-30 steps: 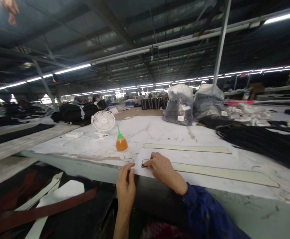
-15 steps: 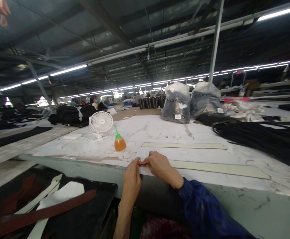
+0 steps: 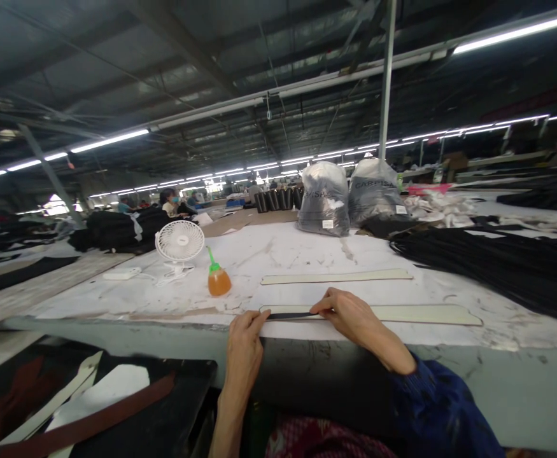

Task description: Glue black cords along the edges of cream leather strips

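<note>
Broadly, worktable [image 3: 307,254]: a wide white surface is running away from the person, its near edge lying just below both hands.
Black stacks [image 3: 498,267]: dark material is lying in a long heap along the right of the table, well apart from the hands.
Bagged bundles [image 3: 323,200]: two grey plastic sacks are standing at the far end.
Near strip [image 3: 402,313]: a long cream strip is lying flat along the near edge; a dark layer [image 3: 290,315] is showing on its left stretch between the hands.
Far strip [image 3: 335,277]: a second cream strip is lying parallel, beyond the first and apart from it.
Right hand [image 3: 354,315]: fingers are pressed together, bearing down on the near strip where the dark layer ends.
Left hand [image 3: 244,340]: fingertips are pinching the strip's left end at the table edge.
Fan [image 3: 179,242]: a small white fan is standing left of centre.
Bottle [image 3: 218,278]: an orange bottle with a green nozzle is standing near the strip's left end.
Risk, alignment: judging from the grip, an uneven pull is likely to skew or wrinkle the dark layer.
Risk, edge: the left end is sitting at the brink, so a slip could drop it.
Risk, bottle: a wide left elbow could be tipping it.
</note>
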